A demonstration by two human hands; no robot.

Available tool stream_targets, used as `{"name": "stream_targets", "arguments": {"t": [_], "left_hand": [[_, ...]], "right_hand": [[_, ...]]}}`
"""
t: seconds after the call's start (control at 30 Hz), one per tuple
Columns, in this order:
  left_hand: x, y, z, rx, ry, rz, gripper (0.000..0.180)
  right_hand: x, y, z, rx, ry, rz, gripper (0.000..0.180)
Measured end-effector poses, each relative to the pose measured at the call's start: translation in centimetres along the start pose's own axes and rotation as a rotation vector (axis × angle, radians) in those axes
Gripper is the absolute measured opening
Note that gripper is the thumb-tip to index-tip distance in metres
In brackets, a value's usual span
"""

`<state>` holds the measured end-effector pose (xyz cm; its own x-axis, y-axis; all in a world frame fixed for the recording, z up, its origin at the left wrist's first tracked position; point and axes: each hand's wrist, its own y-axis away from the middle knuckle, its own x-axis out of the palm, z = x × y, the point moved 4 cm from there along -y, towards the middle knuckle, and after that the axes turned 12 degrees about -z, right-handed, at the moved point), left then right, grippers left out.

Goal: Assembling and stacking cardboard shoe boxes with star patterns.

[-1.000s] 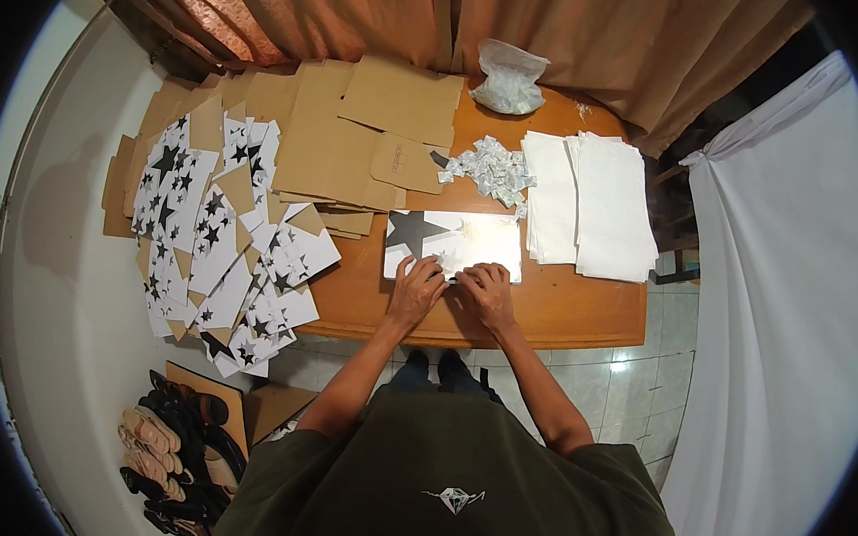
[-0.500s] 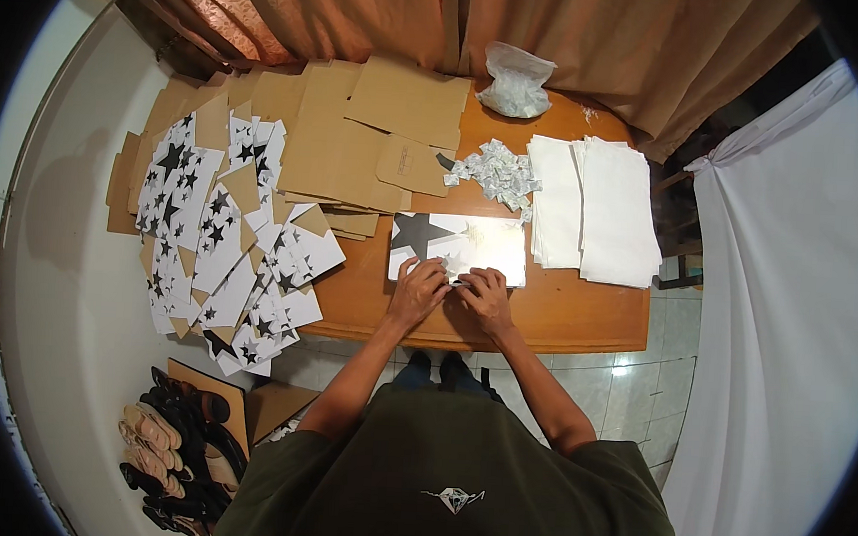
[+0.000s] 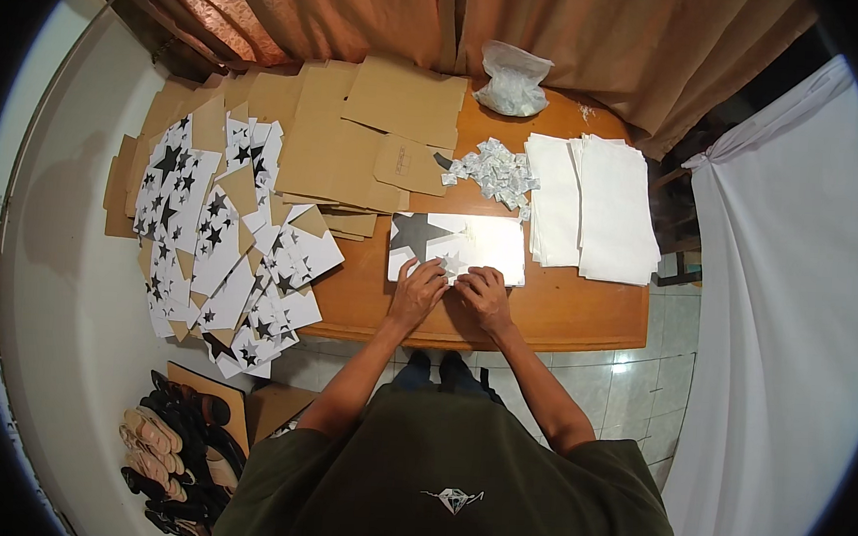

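A flat white box with black and grey stars (image 3: pixel 493 240) lies on the wooden table in front of me, its top catching glare on the right. My left hand (image 3: pixel 418 292) grips the near edge left of the middle, its fingers bent over the rim. Just right of it, my right hand (image 3: pixel 484 295) pinches the same edge with curled fingers. The two sets of fingertips are close together. My palms hide part of the box's front side, and the thumbs are hard to make out.
Star-printed box sheets (image 3: pixel 219 233) lie piled at the left, with brown cardboard sheets (image 3: pixel 343 157) behind. Small silvery-white packets (image 3: pixel 497 173) sit beyond the box, near a plastic bag (image 3: pixel 514 83). White sheets (image 3: pixel 614 210) are stacked at right. Shoes (image 3: pixel 182 449) stand lower left.
My right fingertips have shifted slightly along the near edge, and the small dark spot between my hands no longer shows. The box stays in place.
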<state>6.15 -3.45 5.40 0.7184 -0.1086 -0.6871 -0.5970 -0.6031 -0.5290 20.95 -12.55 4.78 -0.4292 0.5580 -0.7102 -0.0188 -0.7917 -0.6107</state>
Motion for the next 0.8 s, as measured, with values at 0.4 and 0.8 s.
{"name": "stream_targets", "arguments": {"t": [0.4, 0.8], "left_hand": [[1.5, 0.2, 0.5, -0.007, -0.089, 0.013, 0.016], [0.2, -0.6, -2.0, -0.010, -0.207, 0.170, 0.058]], "right_hand": [[-0.5, -0.9, -0.9, 0.078, -0.062, -0.156, 0.020], [-3.0, -4.1, -7.2, 0.370, 0.033, -0.236, 0.047]]}}
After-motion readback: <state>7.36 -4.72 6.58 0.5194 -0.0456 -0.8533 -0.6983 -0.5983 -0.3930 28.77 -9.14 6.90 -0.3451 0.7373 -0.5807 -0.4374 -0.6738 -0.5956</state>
